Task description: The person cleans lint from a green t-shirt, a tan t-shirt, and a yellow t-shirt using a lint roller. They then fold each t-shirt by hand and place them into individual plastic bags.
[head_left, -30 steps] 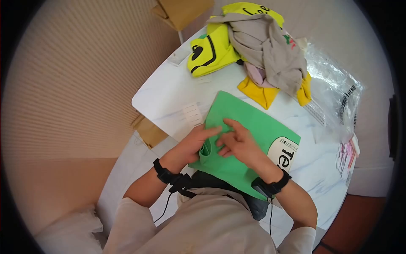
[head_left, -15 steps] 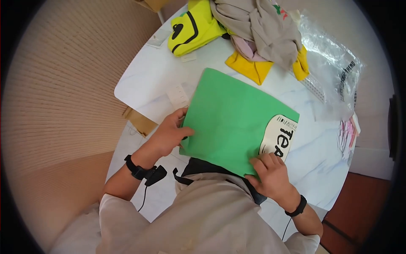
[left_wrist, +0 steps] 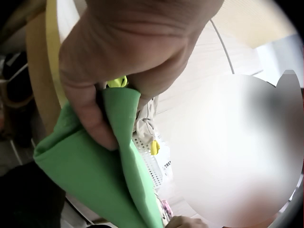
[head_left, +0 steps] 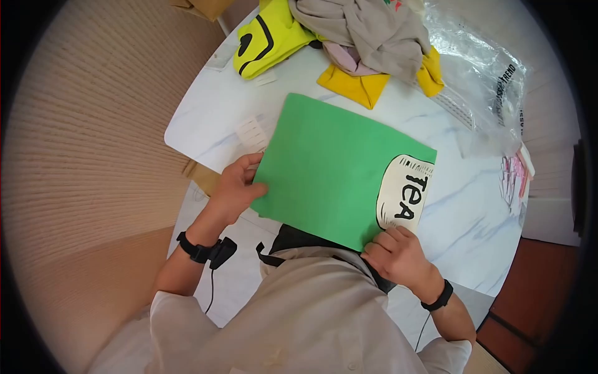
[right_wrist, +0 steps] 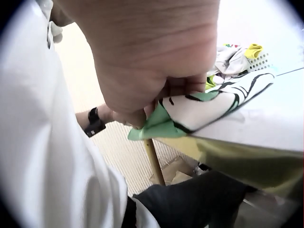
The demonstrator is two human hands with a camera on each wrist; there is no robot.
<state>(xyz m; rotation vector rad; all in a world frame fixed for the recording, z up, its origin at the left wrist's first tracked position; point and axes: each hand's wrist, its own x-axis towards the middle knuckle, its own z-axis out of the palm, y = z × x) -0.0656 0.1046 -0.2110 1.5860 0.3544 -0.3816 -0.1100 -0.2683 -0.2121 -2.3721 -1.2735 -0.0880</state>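
Note:
A folded green cloth (head_left: 330,168) with a cream "TEA" print (head_left: 398,193) lies at the table's near edge, partly overhanging it. My left hand (head_left: 233,190) grips its left edge; in the left wrist view the thumb and fingers (left_wrist: 92,118) stand on either side of the fabric's layers. At the near right corner, beside the print, my right hand (head_left: 397,254) pinches the cloth with curled fingers. The right wrist view has the printed corner (right_wrist: 199,111) under that hand, with the green edge sticking out past the fingertips.
Past the cloth sits a pile of clothes: a neon yellow piece (head_left: 268,43), a grey-beige garment (head_left: 367,37) and a mustard piece (head_left: 355,88). A clear plastic bag (head_left: 479,81) lies at the right. Pink-and-white tags (head_left: 516,181) rest near the right edge, a white label (head_left: 252,134) at left.
Both hands were over the cloth's left part a second ago. They have since parted to its left edge and near right corner. The rolled fold there now lies flat and the print shows fully.

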